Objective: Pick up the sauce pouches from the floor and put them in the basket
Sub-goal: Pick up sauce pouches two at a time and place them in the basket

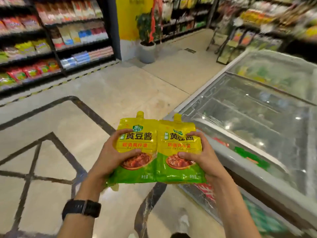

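Observation:
I hold two yellow and green sauce pouches side by side in front of me, above the floor. My left hand (pixel 109 155) grips the left sauce pouch (pixel 137 172) from its left edge, thumb across the front. My right hand (pixel 200 152) grips the right sauce pouch (pixel 178 172) from its right edge. Both pouches face me with spouts pointing away. No basket is in view.
A glass-topped chest freezer (pixel 248 109) runs along the right side. Stocked shelves (pixel 51 40) line the left, and more shelves (pixel 265 23) stand at the back right. A potted plant (pixel 147 48) stands by a yellow pillar (pixel 128 18). Tiled floor (pixel 120 86) stretches ahead.

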`<state>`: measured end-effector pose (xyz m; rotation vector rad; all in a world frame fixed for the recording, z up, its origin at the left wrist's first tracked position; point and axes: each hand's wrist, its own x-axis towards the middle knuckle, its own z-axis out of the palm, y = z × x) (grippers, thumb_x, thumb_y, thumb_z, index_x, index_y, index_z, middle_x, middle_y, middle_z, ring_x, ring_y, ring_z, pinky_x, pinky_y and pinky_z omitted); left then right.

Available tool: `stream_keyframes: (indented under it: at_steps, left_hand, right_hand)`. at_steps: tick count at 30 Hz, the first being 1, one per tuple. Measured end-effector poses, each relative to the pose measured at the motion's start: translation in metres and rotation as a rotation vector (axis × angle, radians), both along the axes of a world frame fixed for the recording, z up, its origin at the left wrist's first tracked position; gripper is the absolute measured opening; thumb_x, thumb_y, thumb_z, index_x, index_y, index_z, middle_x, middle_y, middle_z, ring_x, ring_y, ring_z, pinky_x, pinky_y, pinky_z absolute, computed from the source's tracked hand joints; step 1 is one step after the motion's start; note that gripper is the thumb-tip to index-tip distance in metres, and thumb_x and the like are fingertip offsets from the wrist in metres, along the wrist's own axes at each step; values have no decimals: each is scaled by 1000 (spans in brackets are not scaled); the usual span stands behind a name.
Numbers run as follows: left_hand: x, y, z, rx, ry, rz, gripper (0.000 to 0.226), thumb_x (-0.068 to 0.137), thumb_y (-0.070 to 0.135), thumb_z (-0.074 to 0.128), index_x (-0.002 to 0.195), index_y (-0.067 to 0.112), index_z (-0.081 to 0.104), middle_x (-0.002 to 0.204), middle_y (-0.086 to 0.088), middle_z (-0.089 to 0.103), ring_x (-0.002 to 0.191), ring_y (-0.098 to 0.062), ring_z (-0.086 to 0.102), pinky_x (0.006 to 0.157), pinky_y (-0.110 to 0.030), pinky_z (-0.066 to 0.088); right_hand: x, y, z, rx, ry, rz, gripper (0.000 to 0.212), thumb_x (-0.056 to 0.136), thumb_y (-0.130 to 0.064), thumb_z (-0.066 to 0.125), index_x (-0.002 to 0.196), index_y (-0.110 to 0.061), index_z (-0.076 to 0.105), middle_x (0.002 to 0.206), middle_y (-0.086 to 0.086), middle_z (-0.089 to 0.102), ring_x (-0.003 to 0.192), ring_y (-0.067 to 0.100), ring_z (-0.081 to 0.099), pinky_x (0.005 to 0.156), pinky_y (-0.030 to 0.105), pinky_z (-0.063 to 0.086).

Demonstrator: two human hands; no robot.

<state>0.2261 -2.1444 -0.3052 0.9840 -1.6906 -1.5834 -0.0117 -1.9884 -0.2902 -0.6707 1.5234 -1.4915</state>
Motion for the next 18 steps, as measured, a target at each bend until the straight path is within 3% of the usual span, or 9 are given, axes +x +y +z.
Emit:
stream_keyframes:
  at_steps: [3,7,11,18]
  left_hand:
    - [-44,17,10,-49,8,-239,68,56,22,96,116,35,64,109,15,72,94,-7,72,77,-20,57]
    - [-113,71,17,-74,14,-518,70,55,15,92,118,28,65,105,6,75,92,-9,73,74,-19,57]
    - [-173,159,23,-153,5,-820,73,52,33,98,116,41,65,117,2,71,103,-16,70,85,-32,58]
    - [-230,361,21,-234,-10,-1229,65,63,7,90,120,25,64,101,13,74,85,0,71,71,-10,51]
  right_hand:
    - [-7,64,3,-16,14,-213,68,55,-1,86,113,-22,57,114,12,72,100,34,71,81,53,58]
    - [-5,170,6,-53,46,-522,74,53,4,89,115,-17,55,110,13,72,92,24,72,71,38,59]
    - [13,284,7,-93,39,-803,73,53,2,83,118,-12,53,99,11,76,87,24,72,69,36,61]
    - [79,475,-2,-155,-4,-1233,72,55,3,81,118,-14,51,104,11,75,90,25,73,68,36,60]
